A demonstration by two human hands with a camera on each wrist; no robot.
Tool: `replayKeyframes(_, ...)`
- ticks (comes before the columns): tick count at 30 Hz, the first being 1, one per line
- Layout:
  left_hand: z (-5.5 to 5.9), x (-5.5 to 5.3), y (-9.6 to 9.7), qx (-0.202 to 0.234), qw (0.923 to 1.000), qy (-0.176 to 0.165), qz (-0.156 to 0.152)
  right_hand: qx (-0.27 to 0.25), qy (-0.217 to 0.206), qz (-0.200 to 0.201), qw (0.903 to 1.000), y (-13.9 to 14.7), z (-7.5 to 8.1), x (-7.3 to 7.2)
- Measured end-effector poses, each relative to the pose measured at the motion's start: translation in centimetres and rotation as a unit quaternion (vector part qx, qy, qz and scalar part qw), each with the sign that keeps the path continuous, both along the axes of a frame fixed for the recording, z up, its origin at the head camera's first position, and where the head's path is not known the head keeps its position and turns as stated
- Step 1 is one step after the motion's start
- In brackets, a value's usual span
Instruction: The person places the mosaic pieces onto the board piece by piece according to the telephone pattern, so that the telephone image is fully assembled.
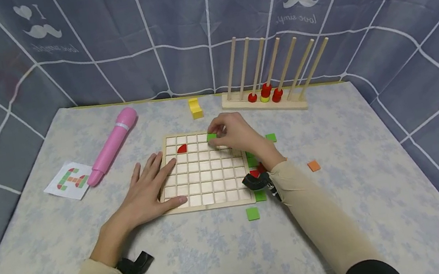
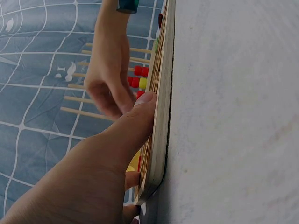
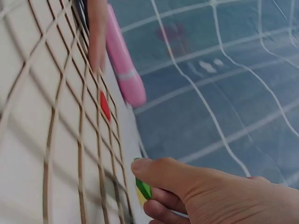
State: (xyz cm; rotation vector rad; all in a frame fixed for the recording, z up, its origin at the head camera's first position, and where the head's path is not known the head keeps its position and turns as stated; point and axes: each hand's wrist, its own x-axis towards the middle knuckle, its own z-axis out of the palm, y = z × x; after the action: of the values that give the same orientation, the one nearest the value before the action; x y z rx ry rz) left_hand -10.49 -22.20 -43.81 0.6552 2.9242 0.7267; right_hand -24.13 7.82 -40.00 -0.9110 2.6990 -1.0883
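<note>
A wooden grid board [image 1: 210,206] with pale cells lies on the table. My left hand [image 1: 147,192] rests on its left side, fingers spread; the left wrist view shows the thumb [image 2: 140,112] along the board's edge. My right hand [image 1: 236,131] pinches a green tile [image 1: 211,136] over the board's far rows; the right wrist view shows this green tile [image 3: 143,187] between thumb and fingers, just off the grid. A red quarter-round tile [image 1: 182,149] sits in a cell near the far left corner. Whether the green tile touches the board I cannot tell.
Green tiles [image 1: 252,214], red tiles [image 1: 254,173] and an orange tile [image 1: 314,166] lie right of the board. Behind stand a peg rack [image 1: 266,104] with beads and a yellow block [image 1: 195,108]. A pink cylinder [image 1: 112,147] and a pattern card [image 1: 74,193] lie left.
</note>
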Motion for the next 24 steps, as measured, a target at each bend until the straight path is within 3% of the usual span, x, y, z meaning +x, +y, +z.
replayKeyframes(9, 0.0, -0.3, 0.3, -0.008, 0.9999, -0.009, 0.001, 0.014, -0.003, 0.006, 0.9999, -4.3, -1.0, 0.0)
replayKeyframes(16, 0.0, -0.2, 0.2, -0.004, 0.9999, -0.012, 0.002, 0.004, 0.009, 0.008, 0.9999, -5.2, -1.9, 0.9)
replayKeyframes(24, 0.1, 0.0, 0.1, -0.001, 1.0, -0.008, 0.004, 0.008, 0.033, -0.015, 0.9993, -5.7, -2.0, 1.9)
